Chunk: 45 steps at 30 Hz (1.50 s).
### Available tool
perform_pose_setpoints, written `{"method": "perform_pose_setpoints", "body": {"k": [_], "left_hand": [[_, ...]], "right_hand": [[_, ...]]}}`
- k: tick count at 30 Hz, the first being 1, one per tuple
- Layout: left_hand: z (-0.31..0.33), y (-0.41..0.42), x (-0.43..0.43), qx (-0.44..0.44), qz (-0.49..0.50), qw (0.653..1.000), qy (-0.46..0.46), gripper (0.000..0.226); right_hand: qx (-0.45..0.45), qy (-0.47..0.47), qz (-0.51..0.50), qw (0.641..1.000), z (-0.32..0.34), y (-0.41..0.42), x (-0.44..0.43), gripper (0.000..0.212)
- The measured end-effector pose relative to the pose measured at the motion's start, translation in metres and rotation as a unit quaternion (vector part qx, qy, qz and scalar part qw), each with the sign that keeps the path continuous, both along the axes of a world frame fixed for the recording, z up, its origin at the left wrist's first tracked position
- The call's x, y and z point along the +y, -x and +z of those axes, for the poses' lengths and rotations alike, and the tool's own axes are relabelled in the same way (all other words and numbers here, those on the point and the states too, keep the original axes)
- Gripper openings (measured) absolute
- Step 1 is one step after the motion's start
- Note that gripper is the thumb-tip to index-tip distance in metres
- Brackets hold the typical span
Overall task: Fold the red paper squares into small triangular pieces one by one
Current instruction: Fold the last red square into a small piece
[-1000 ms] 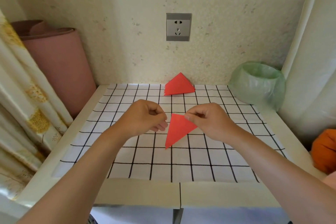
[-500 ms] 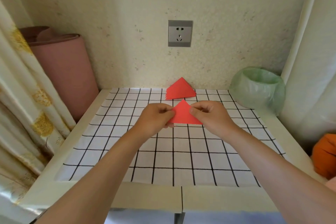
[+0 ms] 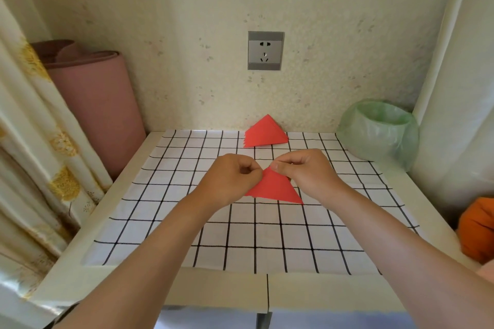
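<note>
The left hand (image 3: 232, 179) and right hand (image 3: 304, 173) pinch the top corner of a red triangle (image 3: 275, 187) over the tabletop (image 3: 171, 286), mid-fold. Next, I'd guess: halve it again, corners matched, then crease. A red pile (image 3: 264, 133) waits by the wall.

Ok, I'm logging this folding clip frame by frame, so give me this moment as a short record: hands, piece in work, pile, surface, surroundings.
Left hand: pinches the red triangle at its top corner, left side
Right hand: pinches the same corner from the right
Piece in work: point toward the wall, long edge toward the person
Surface: checked cloth on a pale table
Pile: red paper pile, triangular outline, at the cloth's far edge
Around: green-lined bin right, pink roll left, wall socket above
</note>
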<state>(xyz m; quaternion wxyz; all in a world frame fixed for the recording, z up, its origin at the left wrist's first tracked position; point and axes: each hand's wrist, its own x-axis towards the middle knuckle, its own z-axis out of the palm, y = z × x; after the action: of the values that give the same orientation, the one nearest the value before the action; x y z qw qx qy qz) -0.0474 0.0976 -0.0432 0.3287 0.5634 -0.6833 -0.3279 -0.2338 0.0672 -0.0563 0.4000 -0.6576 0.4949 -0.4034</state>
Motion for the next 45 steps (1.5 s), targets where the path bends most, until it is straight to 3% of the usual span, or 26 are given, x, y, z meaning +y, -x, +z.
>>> {"method": "perform_pose_setpoints", "body": {"k": [4, 8, 12, 15, 18, 27, 31, 38, 45], "left_hand": [[0.003, -0.015, 0.002, 0.029, -0.006, 0.999, -0.046, 0.021], [0.0, -0.034, 0.0, -0.032, 0.023, 0.997, -0.061, 0.018], [-0.006, -0.039, -0.004, -0.089, 0.076, 0.993, 0.03, 0.013], [-0.011, -0.022, -0.008, -0.074, 0.026, 0.995, 0.063, 0.032], [-0.017, -0.008, -0.017, -0.042, -0.007, 0.998, 0.034, 0.012], [-0.036, -0.008, -0.077, 0.1, 0.067, 0.993, -0.013, 0.009], [-0.054, -0.011, -0.107, -0.012, 0.046, 0.999, 0.005, 0.009], [-0.073, -0.015, -0.16, -0.122, 0.131, 0.981, 0.077, 0.016], [-0.099, -0.015, -0.18, -0.167, 0.168, 0.965, 0.116, 0.023]], "right_hand": [[-0.044, -0.015, -0.038, 0.998, 0.004, 0.012, -0.007, 0.014], [-0.048, -0.002, -0.071, 0.996, 0.004, 0.022, -0.013, 0.015], [-0.01, 0.019, -0.068, 0.997, 0.002, 0.021, -0.016, 0.01], [-0.008, 0.015, -0.036, 0.999, -0.001, 0.01, -0.016, 0.009], [-0.006, 0.014, -0.018, 1.0, -0.002, 0.003, -0.021, 0.009], [0.106, -0.036, -0.009, 0.994, -0.011, 0.024, -0.069, 0.007], [0.132, 0.011, -0.048, 0.99, -0.023, 0.022, -0.103, 0.017], [0.211, 0.073, -0.064, 0.973, -0.048, 0.009, -0.151, 0.014], [0.25, 0.088, -0.09, 0.96, -0.067, 0.0, -0.17, 0.018]]}}
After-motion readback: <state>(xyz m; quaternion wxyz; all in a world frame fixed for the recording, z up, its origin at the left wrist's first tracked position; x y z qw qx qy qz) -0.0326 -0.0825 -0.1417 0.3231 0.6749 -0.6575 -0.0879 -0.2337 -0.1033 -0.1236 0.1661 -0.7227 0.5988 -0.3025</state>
